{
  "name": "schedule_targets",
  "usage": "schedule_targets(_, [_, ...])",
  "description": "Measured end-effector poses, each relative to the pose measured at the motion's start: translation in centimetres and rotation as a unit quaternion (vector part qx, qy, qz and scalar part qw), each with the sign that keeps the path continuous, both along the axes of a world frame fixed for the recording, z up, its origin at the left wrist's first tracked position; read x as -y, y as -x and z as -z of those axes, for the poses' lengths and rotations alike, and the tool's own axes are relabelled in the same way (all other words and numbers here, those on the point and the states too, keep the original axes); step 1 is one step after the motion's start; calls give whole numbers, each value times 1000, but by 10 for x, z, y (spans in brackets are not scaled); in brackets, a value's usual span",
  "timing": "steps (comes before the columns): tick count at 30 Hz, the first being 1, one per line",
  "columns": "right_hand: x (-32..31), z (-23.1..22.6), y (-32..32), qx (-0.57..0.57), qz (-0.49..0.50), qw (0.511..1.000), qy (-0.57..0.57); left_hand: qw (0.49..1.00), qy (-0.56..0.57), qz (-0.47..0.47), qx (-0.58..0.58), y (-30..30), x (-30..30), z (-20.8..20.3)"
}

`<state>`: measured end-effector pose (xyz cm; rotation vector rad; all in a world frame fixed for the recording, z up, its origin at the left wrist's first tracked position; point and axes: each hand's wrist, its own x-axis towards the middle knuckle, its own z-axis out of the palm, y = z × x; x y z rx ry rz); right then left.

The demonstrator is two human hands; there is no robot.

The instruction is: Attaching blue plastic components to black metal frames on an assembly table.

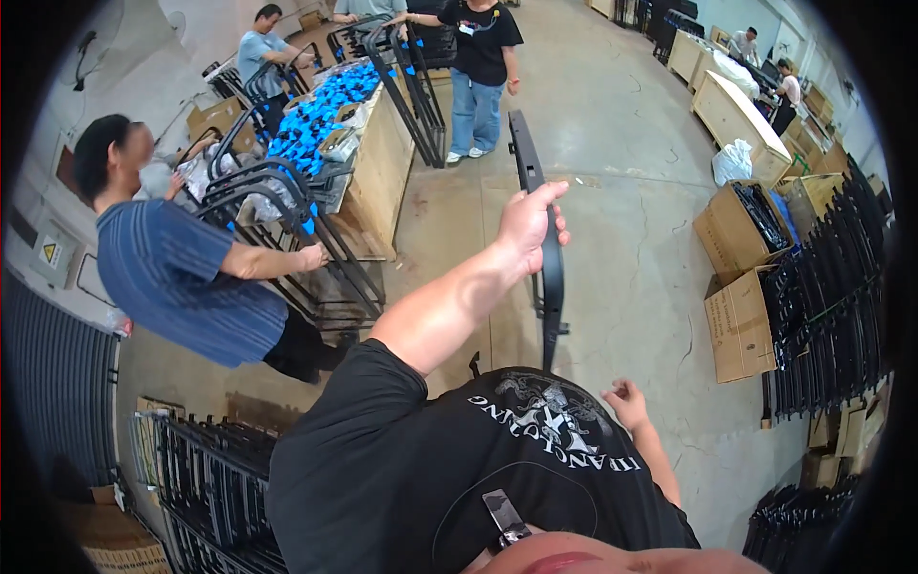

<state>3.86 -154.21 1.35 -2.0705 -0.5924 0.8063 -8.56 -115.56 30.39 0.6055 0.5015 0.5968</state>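
Note:
A long black bar (553, 287), flat with small fittings along its edge, stands out in front of me. My left hand (524, 230) is closed around it near its middle, the thumb lying across and fingertips showing on the far side. One end of the bar points away over the floor; the other comes close to my shirt front. My right hand (628, 403) hangs by my right side, apart from the bar. Its fingers are loosely bent and apart, with nothing seen in them.
At left, a person in a striped shirt (182, 258) grips black tube frames (277, 201) beside a wooden crate (378, 182) topped with blue-wrapped parts (325, 115). More people stand farther back. Cardboard boxes (741, 325) and stacked black bars (832, 297) line the right. Black racks (215, 478) stand lower left.

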Motion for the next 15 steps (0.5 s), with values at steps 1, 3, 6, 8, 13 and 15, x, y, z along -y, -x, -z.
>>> schedule_targets(1, [-3,1,-4,-34,46,998,17,999,-45,11,-10,-3,-27,6])
schedule_targets(3, [4,14,-12,-35,97,992,71,992,-120,20,-39,-13,-83,20])
schedule_targets(6, [72,93,-36,-65,145,971,177,971,-204,2,-122,-23,-178,42])
schedule_targets(8, [39,176,-59,-157,180,961,139,968,-213,23,-130,-40,-234,58])
schedule_targets(13, [-177,200,-140,21,-57,964,258,936,-270,-40,-223,-20,-361,105])
schedule_targets(15, [-238,201,-186,101,-153,939,292,926,-265,-70,-260,-9,-413,116])
